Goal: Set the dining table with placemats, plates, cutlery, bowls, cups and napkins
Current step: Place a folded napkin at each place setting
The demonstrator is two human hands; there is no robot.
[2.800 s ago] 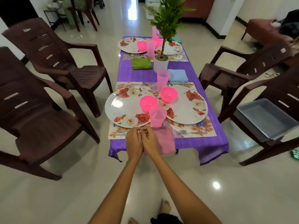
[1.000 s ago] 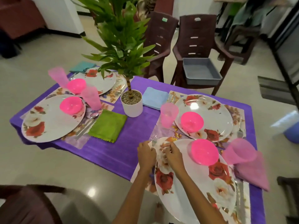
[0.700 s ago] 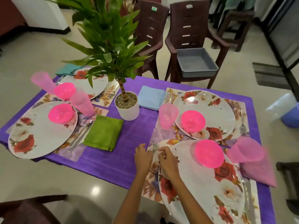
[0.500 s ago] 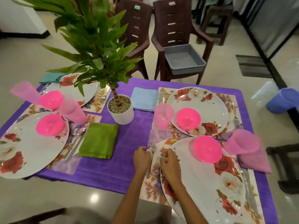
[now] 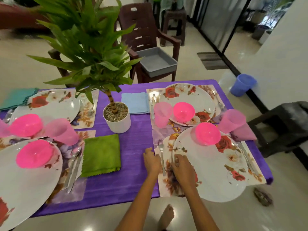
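The purple-clothed desk (image 5: pixel 133 165) already carries four places, so the step in hand looks like fine adjustment of the near right one. Going from the left: a white rose-patterned plate (image 5: pixel 25 180) with a bright pink plastic bowl (image 5: pixel 35 158) on it, a translucent pink plastic cup (image 5: pixel 61 131) behind, and a folded green cloth napkin (image 5: pixel 101 155) beside its cutlery. Past the potted green plant in a white pot (image 5: pixel 116 116) lies a folded light-blue napkin (image 5: pixel 135 102).

Next comes the left hand (image 5: pixel 152 161), resting on the left edge of the floral rectangular placemat (image 5: pixel 166 184), fingers loosely curled and closed on nothing. Just right of it lies the silver metal fork (image 5: pixel 161 155), tines pointing away, on the placemat between the two hands. The right hand (image 5: pixel 182 167) rests on the left rim of the large white floral plate (image 5: pixel 215 167), fingertips bent down onto the rim; whether they pinch it I cannot tell.

To do this well, I would hold the placemat steady with the left hand and slide the fork parallel to the mat's edge, leaving a clear gap to the plate. The plate overhangs the desk's near edge, so nudging it inward gently seems wise, since the round pink bowl (image 5: pixel 208 133) on it could skid.
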